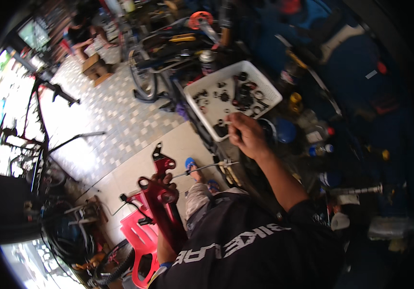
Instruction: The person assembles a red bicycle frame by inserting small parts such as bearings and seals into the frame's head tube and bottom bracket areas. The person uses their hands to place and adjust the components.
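My left hand (168, 180) is wrapped round a red metal bicycle frame part (161, 200), held upright in front of my body. The part has round holes, a bracket at its top and thin cables hanging from it. Over the near edge of a white perforated plastic tray (206, 121), my right hand (245, 135) is closed with its fingertips together. What it pinches, if anything, is too small to make out. Inside the tray lie several small dark bicycle parts (248, 96), among them rings and a toothed sprocket (224, 97).
A spray can (207, 61) and scattered tools stand behind the tray. Bottles (320, 134) crowd the bench to the right. A red plastic chair (142, 236) is close at my left. Bicycle frames (36, 130) stand farther left. Another person (84, 36) sits near a cardboard box (95, 70).
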Demonstrator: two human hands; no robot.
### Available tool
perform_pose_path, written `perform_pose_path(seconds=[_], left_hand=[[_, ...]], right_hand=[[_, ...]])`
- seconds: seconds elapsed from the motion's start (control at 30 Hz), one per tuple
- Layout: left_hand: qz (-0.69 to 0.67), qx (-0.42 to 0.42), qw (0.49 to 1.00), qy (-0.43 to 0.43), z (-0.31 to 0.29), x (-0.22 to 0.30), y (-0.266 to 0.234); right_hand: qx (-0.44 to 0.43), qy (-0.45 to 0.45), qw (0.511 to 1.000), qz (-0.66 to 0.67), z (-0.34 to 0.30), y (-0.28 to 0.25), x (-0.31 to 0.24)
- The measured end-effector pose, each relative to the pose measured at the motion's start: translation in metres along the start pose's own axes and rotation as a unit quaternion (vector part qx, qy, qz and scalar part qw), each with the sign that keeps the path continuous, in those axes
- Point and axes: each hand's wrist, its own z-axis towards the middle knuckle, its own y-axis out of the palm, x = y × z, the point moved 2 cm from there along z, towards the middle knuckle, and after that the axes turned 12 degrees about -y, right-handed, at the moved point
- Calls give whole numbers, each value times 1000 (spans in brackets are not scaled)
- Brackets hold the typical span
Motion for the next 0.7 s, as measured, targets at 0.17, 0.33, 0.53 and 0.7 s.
perform_pose_path(seconds=[0.17,0.33,0.53,0.7], left_hand=[[76,128,983,109,-20,1,27],[114,140,967,179,-49,12,27],[161,163,938,260,-120,54,31],[223,180,908,304,-207,122,51]], right_hand=[[19,35,999,27,-11,12,16],[7,78,997,-23,-9,31,43],[-57,125,990,19,16,70,94],[-56,198,974,92,41,129,167]])
